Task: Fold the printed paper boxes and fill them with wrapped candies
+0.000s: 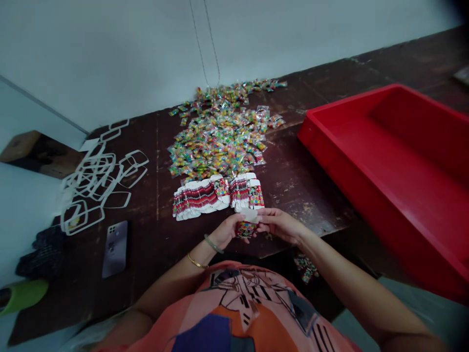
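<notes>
My left hand (226,233) and my right hand (280,225) meet near the table's front edge, both closed on a small printed card box (246,226) with red and multicoloured sides and a white flap on top. Just beyond my hands lie two fanned stacks of flat printed cards (205,196), the second stack (249,191) to the right. Behind them spreads a heap of small clear candy packets (223,134) in bright colours.
A big red plastic tray (395,161) stands at the right on the dark wooden table (154,244). White cut-out card frames (98,176) litter the left. A purple phone (115,248) lies near the front left. A few packets (306,266) lie below the table edge.
</notes>
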Motion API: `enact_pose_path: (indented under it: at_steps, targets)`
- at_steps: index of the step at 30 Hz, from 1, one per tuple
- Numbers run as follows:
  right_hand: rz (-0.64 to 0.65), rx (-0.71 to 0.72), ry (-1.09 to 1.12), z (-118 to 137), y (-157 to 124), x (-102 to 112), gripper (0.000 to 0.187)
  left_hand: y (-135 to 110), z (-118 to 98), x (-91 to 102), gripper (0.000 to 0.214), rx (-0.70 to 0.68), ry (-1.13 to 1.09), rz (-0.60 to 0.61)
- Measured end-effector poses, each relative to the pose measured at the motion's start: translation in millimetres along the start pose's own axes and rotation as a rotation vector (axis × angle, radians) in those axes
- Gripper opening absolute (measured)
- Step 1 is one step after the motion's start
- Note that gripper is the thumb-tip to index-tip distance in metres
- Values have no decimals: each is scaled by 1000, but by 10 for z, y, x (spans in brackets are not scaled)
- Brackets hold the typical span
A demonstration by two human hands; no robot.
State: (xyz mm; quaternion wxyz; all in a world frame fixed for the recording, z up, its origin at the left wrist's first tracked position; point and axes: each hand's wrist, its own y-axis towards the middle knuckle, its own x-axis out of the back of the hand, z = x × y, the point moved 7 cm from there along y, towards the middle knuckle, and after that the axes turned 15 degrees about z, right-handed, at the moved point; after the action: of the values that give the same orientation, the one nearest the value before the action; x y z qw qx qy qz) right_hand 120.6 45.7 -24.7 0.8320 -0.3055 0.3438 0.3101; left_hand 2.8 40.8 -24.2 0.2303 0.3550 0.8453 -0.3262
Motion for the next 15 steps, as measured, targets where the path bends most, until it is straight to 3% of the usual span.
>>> enact_pose_path:
  at_steps: [6, 8, 12, 15]
  targets:
    - [-5, 37, -160, 226, 21, -67, 29, 76, -115, -50, 47, -100, 18, -40]
    - [-17, 37, -265, 261, 41, -67, 30, 75, -167, -80, 45, -118, 119, -36]
    - [-16, 172, -807, 416, 6, -227, 24, 40, -315, -93, 34, -158, 497, -114]
    - [31, 355, -1225, 526, -124, -474, 26, 66, -317, -65, 31, -117, 491, -144]
